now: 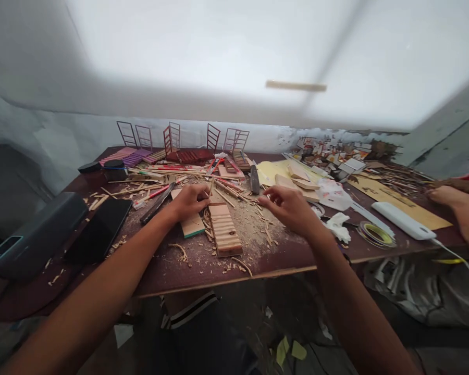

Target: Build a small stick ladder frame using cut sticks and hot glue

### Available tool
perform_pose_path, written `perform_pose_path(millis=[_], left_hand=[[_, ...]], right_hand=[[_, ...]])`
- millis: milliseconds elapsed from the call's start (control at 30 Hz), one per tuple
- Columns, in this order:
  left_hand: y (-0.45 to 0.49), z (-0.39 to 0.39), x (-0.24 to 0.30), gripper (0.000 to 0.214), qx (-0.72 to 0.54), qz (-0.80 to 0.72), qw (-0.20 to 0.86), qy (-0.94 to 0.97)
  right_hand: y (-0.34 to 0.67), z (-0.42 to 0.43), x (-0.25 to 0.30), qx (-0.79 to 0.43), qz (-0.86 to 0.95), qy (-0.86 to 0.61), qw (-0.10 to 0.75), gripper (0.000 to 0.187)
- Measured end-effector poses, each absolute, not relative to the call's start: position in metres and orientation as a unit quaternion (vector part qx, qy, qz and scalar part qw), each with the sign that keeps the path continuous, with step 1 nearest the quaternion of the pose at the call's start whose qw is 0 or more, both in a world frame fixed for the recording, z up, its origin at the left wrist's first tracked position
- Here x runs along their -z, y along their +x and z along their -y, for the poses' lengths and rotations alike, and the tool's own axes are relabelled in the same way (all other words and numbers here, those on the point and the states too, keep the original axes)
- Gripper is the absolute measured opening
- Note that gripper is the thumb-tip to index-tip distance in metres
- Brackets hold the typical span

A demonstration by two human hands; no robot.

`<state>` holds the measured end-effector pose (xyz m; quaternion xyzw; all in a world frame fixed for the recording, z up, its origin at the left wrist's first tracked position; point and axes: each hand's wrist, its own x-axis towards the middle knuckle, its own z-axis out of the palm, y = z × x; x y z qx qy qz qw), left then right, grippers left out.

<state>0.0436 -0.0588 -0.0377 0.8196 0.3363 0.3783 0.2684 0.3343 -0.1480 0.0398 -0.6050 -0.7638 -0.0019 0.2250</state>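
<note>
A thin wooden stick (210, 188) stands pinched in the curled fingers of the left hand (189, 200), near the middle of the dark work table (172, 268), just above a ribbed wooden slat panel (224, 229) that lies flat among sawdust and shavings. The left hand's heel rests on a small wood block with a green edge (193, 225). The right hand (289, 207) hovers just right of the panel, fingers loosely spread and half bent, holding nothing that can be made out. A black phone (99, 229) lies to the left, a roll of tape (373, 233) and a white power bank (402, 220) to the right. Another person's hand (447, 196) rests at the table's far right edge.
</note>
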Motion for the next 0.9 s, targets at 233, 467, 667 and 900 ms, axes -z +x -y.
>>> perform_pose_path(millis=[233,467,667,900], left_hand=[[0.045,0.055,0.045,0.006,-0.385,-0.330,0.235,0.829],[0.043,0.060,0.039,0.010,-0.395,-0.318,0.246,0.826],[0.043,0.062,0.037,0.012,-0.398,-0.305,0.242,0.831],[0.043,0.064,0.036,0.010,-0.401,-0.306,0.228,0.833]], right_hand=[[0.466,0.229,-0.002,0.020,0.622,-0.761,0.183,0.046],[0.473,0.242,0.016,0.039,0.663,-0.735,0.135,0.037],[0.429,0.265,0.004,0.188,0.684,-0.653,0.264,0.031],[0.395,0.284,0.005,0.136,0.553,-0.673,0.471,0.039]])
